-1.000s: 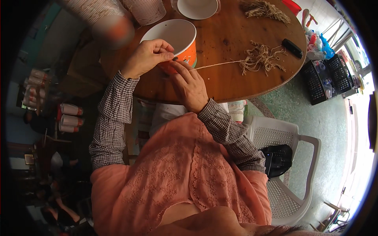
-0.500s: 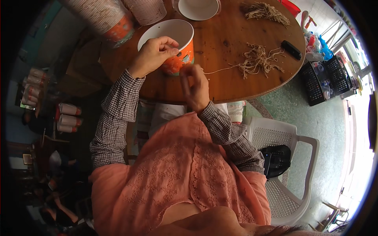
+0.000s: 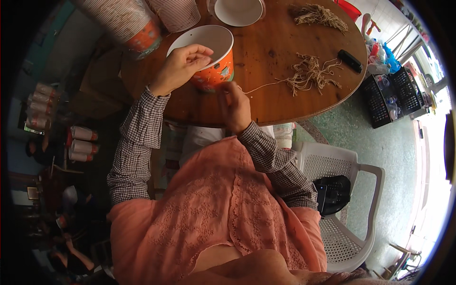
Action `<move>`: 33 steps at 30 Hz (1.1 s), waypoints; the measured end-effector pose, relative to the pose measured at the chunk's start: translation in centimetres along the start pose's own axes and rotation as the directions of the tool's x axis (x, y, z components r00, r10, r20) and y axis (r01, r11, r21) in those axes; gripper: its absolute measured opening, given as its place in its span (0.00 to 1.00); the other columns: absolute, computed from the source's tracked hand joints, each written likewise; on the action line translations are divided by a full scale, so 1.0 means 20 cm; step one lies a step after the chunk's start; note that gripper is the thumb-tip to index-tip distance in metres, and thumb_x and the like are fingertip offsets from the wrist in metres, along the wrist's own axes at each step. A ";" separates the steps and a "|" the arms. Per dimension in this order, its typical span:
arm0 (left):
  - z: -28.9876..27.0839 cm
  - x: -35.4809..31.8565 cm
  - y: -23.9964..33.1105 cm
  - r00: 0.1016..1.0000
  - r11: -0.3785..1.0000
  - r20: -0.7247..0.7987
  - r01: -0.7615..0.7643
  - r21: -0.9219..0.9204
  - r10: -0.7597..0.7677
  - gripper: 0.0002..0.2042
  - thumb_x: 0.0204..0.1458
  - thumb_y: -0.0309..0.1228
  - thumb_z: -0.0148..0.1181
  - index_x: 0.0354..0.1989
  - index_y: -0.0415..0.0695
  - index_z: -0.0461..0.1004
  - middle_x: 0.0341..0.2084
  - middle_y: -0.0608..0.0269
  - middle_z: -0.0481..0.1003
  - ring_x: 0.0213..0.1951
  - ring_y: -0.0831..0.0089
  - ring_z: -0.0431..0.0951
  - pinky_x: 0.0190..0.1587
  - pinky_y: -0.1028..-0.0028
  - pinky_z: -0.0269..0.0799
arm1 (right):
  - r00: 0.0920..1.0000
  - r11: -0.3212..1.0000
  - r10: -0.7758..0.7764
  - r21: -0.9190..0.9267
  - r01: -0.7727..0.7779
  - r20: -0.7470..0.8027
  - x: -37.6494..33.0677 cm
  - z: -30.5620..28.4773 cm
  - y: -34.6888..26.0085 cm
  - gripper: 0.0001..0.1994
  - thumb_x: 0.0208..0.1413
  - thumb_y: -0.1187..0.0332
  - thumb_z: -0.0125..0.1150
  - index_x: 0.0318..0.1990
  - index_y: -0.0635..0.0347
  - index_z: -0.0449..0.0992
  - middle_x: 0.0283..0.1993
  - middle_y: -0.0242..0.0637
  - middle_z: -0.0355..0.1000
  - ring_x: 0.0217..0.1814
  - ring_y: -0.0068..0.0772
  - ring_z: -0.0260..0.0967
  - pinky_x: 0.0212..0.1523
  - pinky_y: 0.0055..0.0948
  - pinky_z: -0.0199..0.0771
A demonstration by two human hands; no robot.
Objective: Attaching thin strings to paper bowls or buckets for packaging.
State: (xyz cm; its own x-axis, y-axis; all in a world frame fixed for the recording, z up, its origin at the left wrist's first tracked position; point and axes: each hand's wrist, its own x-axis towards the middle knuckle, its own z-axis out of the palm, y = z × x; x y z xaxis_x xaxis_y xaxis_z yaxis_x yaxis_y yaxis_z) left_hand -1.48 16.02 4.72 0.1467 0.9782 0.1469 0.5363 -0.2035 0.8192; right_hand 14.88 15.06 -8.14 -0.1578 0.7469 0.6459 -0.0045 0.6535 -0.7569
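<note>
Orange bucket (image 3: 217, 73) stands by the tabletop's (image 3: 270, 104) near edge, your left hand (image 3: 178, 69) at its rim, your right hand (image 3: 238, 108) apart near its base, both grips unclear, one string (image 3: 261, 87) drawn out from a loose tangle (image 3: 308, 76), no fastening visible.

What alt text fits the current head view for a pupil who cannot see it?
A person's left hand is at the rim of an orange paper tub on a wooden table; the right hand is just in front, with a string running from beside it to a loose tangle. Farther back are stacked tubs and another string bundle.
</note>
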 end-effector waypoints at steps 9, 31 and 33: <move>0.03 -0.10 -0.01 0.996 0.983 -0.042 -0.075 0.169 0.083 0.09 0.56 0.24 0.54 0.42 0.35 0.74 0.34 0.61 0.78 0.36 0.77 0.78 0.41 0.77 0.73 | 0.919 0.813 0.392 0.480 -0.331 -0.031 0.07 0.07 0.02 0.07 0.62 0.70 0.54 0.40 0.67 0.69 0.37 0.33 0.73 0.37 0.20 0.69 0.41 0.21 0.72; 0.05 -0.05 0.04 0.991 0.908 -0.012 -0.116 0.403 0.132 0.07 0.50 0.26 0.59 0.33 0.35 0.78 0.29 0.54 0.76 0.31 0.64 0.77 0.36 0.71 0.72 | 0.969 0.953 0.236 0.210 -0.217 -0.068 0.17 0.01 -0.03 0.07 0.54 0.73 0.60 0.40 0.63 0.71 0.32 0.36 0.73 0.32 0.24 0.71 0.35 0.24 0.73; 0.04 -0.10 0.03 0.977 0.925 -0.113 -0.131 0.356 0.182 0.05 0.48 0.26 0.61 0.29 0.36 0.77 0.27 0.56 0.75 0.31 0.66 0.77 0.36 0.71 0.71 | 0.974 0.964 0.221 0.165 -0.211 -0.046 0.17 -0.05 -0.04 0.09 0.54 0.73 0.61 0.41 0.63 0.71 0.32 0.38 0.74 0.31 0.27 0.72 0.33 0.25 0.74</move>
State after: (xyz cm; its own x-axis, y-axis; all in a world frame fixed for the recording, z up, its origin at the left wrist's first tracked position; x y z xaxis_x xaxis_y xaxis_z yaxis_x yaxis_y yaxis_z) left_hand -0.68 13.95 4.52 0.1469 0.9232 0.3552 0.7725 -0.3313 0.5417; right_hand 15.26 17.20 -5.28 -0.1095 0.8776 0.4667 -0.1336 0.4522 -0.8818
